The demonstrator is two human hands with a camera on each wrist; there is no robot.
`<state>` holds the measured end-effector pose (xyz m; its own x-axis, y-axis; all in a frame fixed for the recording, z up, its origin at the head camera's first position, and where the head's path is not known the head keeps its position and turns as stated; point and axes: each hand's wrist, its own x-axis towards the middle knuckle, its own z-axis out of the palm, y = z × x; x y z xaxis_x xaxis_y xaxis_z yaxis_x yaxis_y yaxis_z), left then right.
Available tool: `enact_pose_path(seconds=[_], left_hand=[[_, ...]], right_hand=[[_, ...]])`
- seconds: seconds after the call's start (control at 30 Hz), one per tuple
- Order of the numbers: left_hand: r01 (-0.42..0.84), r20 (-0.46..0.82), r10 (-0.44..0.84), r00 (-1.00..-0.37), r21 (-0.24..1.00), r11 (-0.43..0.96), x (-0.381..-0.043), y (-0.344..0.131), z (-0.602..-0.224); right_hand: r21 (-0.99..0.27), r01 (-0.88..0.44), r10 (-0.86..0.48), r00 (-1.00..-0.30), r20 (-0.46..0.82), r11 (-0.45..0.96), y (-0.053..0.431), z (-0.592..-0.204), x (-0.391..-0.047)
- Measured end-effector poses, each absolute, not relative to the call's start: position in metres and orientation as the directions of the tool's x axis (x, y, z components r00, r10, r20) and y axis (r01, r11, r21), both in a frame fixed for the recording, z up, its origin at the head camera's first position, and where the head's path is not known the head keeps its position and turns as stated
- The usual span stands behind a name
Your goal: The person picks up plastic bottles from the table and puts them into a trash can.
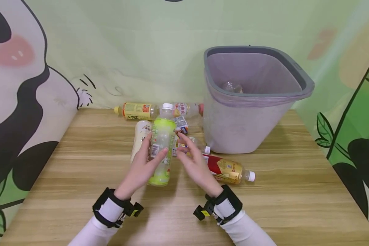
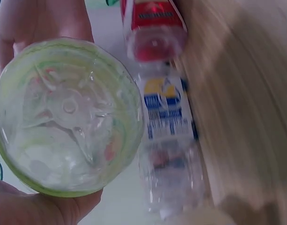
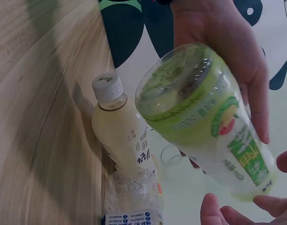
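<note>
A clear bottle with a light-green wrapper was held above the surface, to the left of the bin, its white cap pointing away from the person. The left hand grasped it, thumb across the front and fingers along the left side; the right hand had nothing in its grip, its fingers parted just beside the bottle. Whether a right fingertip touched the plastic could not be told.

Possible faults: the wall looked thin and smooth, so the bottle would probably slip or turn if the left thumb eased before the right hand had hold; too hard a squeeze might dent it. A low sweep of the right wrist could set the red-and-gold bottle rolling, since it lay on its side close by, and a dropped bottle might knock the cream-coloured bottle just to the left.

Writing: the green wrapper bore a barcode in the head view and "500mL" near the base in the right wrist view; its larger characters were too blurred to read. The pink-capped bottle appeared to show the characters 快线. A white-and-blue label on another clear bottle and the print on the yellow-labelled bottle were illegible.
</note>
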<state>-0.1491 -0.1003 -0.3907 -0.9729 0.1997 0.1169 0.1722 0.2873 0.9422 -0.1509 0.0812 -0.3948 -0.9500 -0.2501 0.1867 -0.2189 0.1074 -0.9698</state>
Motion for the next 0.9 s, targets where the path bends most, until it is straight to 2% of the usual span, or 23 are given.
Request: enact_pose_path(seconds=[0.17, 0.3, 0.5, 0.73, 0.9], left_hand=[[0.15, 0.099, 0.222, -0.97, 0.962, 0.227, -0.146, -0.09, -0.391], [0.156, 0.102, 0.229, -0.968, 0.96, 0.232, -0.144, -0.085, -0.392], [0.211, 0.142, 0.228, -0.963, 0.926, 0.314, -0.141, -0.083, -0.393], [0.288, 0.19, 0.25, -0.949, 0.844, 0.452, -0.14, -0.087, -0.392], [0.367, 0.262, 0.266, -0.928, 0.775, 0.514, -0.142, -0.091, -0.391]], right_hand=[[-0.963, -0.223, -0.257, -0.949, 0.181, 0.149, 0.081, -0.376, -0.141], [-0.96, -0.214, -0.261, -0.952, 0.163, 0.183, 0.081, -0.36, -0.133], [-0.946, -0.265, -0.298, -0.933, 0.203, 0.184, 0.087, -0.359, -0.136], [-0.914, -0.308, -0.35, -0.914, 0.207, 0.263, 0.095, -0.358, -0.14], [-0.905, -0.338, -0.418, -0.884, 0.211, 0.259, 0.1, -0.356, -0.142]])
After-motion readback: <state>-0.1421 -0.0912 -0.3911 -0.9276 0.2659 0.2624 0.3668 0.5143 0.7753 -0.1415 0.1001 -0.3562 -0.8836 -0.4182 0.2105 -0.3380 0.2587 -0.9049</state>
